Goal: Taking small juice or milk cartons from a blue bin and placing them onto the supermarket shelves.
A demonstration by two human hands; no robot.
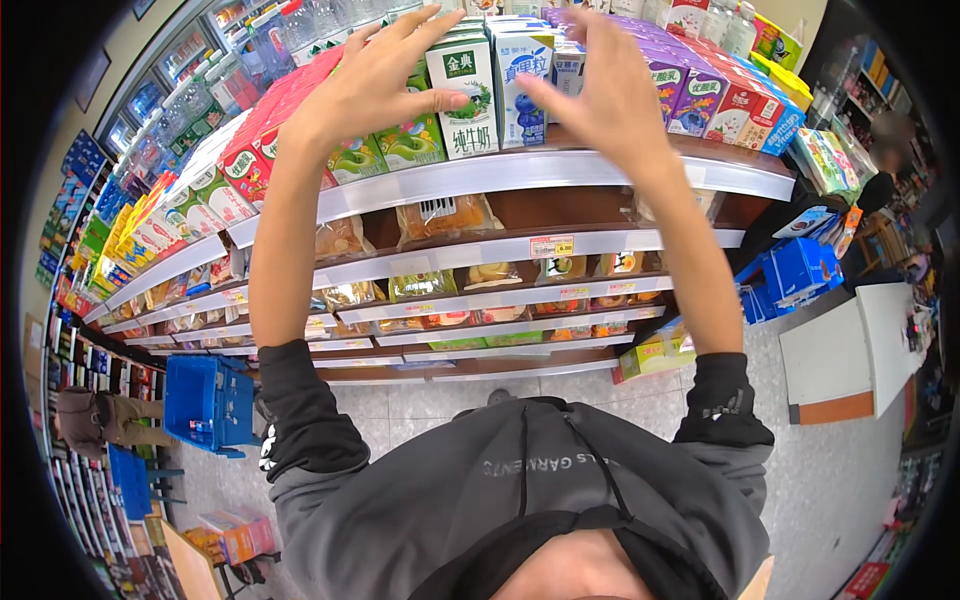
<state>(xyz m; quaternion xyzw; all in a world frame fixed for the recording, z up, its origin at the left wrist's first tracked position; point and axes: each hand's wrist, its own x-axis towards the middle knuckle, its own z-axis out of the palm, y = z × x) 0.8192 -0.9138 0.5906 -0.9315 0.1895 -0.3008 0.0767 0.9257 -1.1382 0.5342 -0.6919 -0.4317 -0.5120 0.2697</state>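
My left hand [375, 88] reaches over the top shelf with its fingers spread, the thumb in front of a white and green drink carton [468, 125]. Just right of that stands a white and blue carton with blueberries on it [524, 120], upright at the front of its row. My right hand [606, 95] is raised at this carton's right side, fingers stretched and a little blurred, its thumb across the carton's upper front. Whether either thumb touches cardboard I cannot tell. Green apple-print cartons [412, 142] sit below my left hand. Purple cartons [697, 105] stand right of my right hand.
Red cartons [243, 172] run along the left, with plastic bottles [238, 80] behind. Packaged bread [447, 218] fills the lower shelves, edged by white price rails [480, 262]. A blue basket [209, 400] and a person [105, 420] are at left; blue boxes [800, 270] stand right.
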